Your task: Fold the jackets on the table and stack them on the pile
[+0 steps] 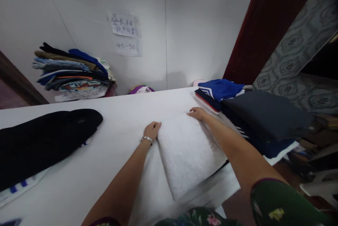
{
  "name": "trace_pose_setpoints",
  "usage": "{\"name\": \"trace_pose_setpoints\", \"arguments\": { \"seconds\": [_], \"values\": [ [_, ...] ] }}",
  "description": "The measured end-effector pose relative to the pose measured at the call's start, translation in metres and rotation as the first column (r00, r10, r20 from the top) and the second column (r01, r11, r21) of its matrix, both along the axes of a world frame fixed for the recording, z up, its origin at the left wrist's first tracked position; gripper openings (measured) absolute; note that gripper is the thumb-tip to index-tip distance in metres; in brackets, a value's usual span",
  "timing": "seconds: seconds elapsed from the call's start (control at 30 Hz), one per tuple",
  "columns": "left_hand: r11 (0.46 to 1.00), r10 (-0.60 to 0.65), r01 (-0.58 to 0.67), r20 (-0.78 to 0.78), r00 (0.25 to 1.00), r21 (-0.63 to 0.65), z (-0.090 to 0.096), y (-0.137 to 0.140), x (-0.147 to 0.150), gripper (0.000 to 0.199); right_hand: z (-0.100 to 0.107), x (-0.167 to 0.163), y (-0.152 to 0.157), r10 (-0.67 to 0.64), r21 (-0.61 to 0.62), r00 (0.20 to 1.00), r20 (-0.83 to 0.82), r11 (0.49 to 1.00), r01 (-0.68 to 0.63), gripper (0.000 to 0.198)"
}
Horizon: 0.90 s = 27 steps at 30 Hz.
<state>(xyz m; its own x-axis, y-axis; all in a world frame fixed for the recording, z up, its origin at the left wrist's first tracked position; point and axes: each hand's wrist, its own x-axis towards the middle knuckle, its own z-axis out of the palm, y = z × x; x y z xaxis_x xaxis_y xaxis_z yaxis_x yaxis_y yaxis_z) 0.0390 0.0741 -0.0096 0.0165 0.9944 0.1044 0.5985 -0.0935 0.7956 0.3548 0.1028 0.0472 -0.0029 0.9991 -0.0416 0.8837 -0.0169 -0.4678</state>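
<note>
Green floral fabric of the wearer's top [196, 218] fills six o'clock, nearest of all, and just beyond it, centre of the dial, comes the folded white garment [188, 155], flat on the white worktop [102, 159]. Look at those corners! Left hand [151, 131], silver bracelet [147, 139] at the wrist, sits at ten o'clock, fingers pinched on the far left corner; right hand [198, 113] is just past twelve, fingers closed on the far edge near the other corner. That wide grip probably holds the edge straight and the layers even. Over at nine, a black garment [47, 141] lies off to the side, likely parked out of the hands' way. Farther out at ten, a tall stack of folded clothes [74, 74]. At two, a dark grey garment [266, 113] lies over navy clothing [264, 148], and at one, a blue garment with white stripes [221, 88].
</note>
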Motion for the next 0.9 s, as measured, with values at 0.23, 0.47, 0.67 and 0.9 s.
{"name": "trace_pose_setpoints", "arguments": {
  "seconds": [0.23,0.47,0.67,0.9],
  "values": [
    [0.998,0.064,-0.065,-0.089,0.994,-0.006,0.003,-0.002,0.003,0.036,-0.012,-0.002,-0.006,-0.049,-0.014,0.992,0.119,0.999,0.051,0.064],
    [0.998,0.057,-0.058,-0.143,0.988,-0.004,0.010,-0.006,0.005,0.035,-0.014,0.006,-0.013,-0.059,-0.031,0.994,0.090,0.998,0.062,0.063],
    [0.998,0.056,-0.059,-0.175,0.983,-0.007,0.013,-0.007,0.006,0.036,-0.015,0.005,-0.014,-0.117,-0.030,0.988,0.103,0.992,0.120,0.046],
    [0.999,0.036,-0.040,-0.198,0.980,-0.015,0.016,-0.006,0.003,0.037,-0.001,0.008,-0.027,-0.182,0.047,0.977,0.111,0.983,0.178,0.056]
  ]
}}
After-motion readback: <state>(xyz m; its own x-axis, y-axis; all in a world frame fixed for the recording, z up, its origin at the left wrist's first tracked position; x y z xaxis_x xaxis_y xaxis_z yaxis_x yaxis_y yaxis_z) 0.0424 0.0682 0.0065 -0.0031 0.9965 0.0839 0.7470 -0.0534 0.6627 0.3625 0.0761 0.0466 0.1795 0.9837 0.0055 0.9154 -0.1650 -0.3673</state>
